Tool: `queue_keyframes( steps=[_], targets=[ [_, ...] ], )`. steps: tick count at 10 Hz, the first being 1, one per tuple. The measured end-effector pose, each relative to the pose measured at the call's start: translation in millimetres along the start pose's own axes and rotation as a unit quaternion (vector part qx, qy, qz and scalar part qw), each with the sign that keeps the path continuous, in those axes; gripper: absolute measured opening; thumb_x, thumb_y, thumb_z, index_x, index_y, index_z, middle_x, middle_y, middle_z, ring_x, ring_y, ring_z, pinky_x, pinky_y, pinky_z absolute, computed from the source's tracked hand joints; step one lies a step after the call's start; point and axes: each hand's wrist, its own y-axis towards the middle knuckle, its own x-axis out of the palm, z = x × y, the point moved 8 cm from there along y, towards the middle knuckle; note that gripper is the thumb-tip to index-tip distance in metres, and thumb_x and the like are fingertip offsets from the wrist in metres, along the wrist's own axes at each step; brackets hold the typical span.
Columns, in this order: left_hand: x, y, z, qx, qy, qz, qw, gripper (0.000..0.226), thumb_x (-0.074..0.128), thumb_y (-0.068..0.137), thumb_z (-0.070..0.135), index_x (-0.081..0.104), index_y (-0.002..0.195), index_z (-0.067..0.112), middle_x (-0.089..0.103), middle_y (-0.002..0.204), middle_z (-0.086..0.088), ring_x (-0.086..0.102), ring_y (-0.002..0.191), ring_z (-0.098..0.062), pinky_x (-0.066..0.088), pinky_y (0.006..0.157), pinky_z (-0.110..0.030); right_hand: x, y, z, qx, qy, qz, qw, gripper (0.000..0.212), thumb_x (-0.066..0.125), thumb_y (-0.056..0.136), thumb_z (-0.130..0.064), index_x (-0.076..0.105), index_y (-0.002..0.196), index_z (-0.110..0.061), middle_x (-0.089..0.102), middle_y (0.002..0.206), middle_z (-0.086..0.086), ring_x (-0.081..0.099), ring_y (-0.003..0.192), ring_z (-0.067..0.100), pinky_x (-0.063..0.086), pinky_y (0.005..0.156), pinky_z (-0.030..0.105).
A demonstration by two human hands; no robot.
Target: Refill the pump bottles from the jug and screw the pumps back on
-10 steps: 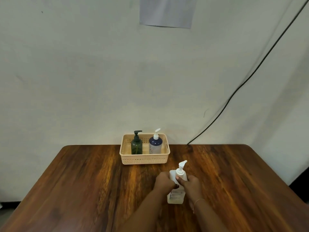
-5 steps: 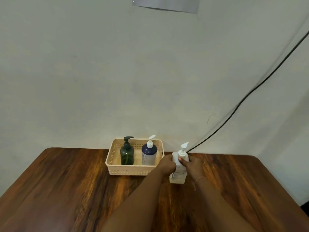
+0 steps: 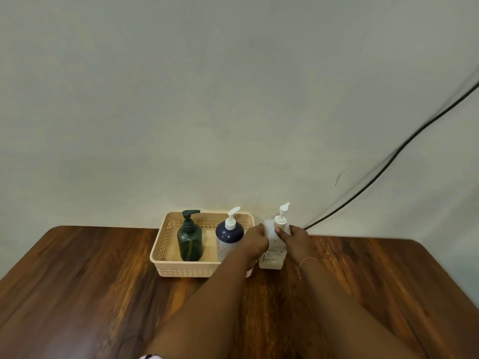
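Note:
A white pump bottle (image 3: 272, 257) stands upright just right of the beige basket (image 3: 181, 270), its white pump on top. My left hand (image 3: 255, 242) grips its left side and my right hand (image 3: 295, 238) grips its right side near the neck. Inside the basket stand a dark green pump bottle (image 3: 189, 240) and a navy pump bottle (image 3: 229, 235) with a white pump. No jug is in view.
The brown wooden table (image 3: 77, 281) ends at a pale wall just behind the basket. A black cable (image 3: 388, 161) runs down the wall to the table's far edge, right of the white bottle.
Both hands have carried the white bottle away from me, from the middle of the table to the far edge beside the basket's right end. The view has shifted too.

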Motion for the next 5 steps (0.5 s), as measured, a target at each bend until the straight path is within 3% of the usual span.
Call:
queue_keyframes(
  steps=[3, 4, 5],
  targets=[
    [-2, -29, -4, 0.014, -0.001, 0.007, 1.000, 0.035, 0.045, 0.095, 0.007, 0.054, 0.129, 0.009, 0.061, 0.128, -0.011, 0.057, 0.119, -0.029, 0.050, 0.099, -0.043, -1, -26, 8, 0.014, 0.059, 0.008, 0.998, 0.033, 0.059, 0.090, -0.023, 0.057, 0.111, 0.003, 0.064, 0.114, 0.022, 0.060, 0.103, 0.035, 0.047, 0.076, 0.032],
    [-9, -52, -11, 0.014, 0.078, 0.024, 0.997, 0.034, 0.047, 0.094, 0.009, 0.055, 0.127, 0.008, 0.061, 0.128, -0.012, 0.057, 0.119, -0.028, 0.049, 0.098, -0.036, 3, -50, 14, 0.030, 0.052, -0.004, 0.998, 0.039, 0.061, 0.088, -0.027, 0.054, 0.122, -0.008, 0.063, 0.122, 0.015, 0.059, 0.109, 0.031, 0.048, 0.077, 0.030],
    [-14, -73, -25, 0.008, 0.191, 0.055, 0.980, 0.042, 0.045, 0.094, 0.006, 0.047, 0.135, 0.009, 0.054, 0.136, -0.012, 0.050, 0.127, -0.028, 0.042, 0.101, -0.033, 10, -78, 31, 0.059, 0.024, -0.012, 0.998, 0.047, 0.061, 0.087, -0.032, 0.048, 0.129, -0.015, 0.057, 0.131, 0.010, 0.053, 0.119, 0.029, 0.043, 0.098, 0.042]
  ],
)
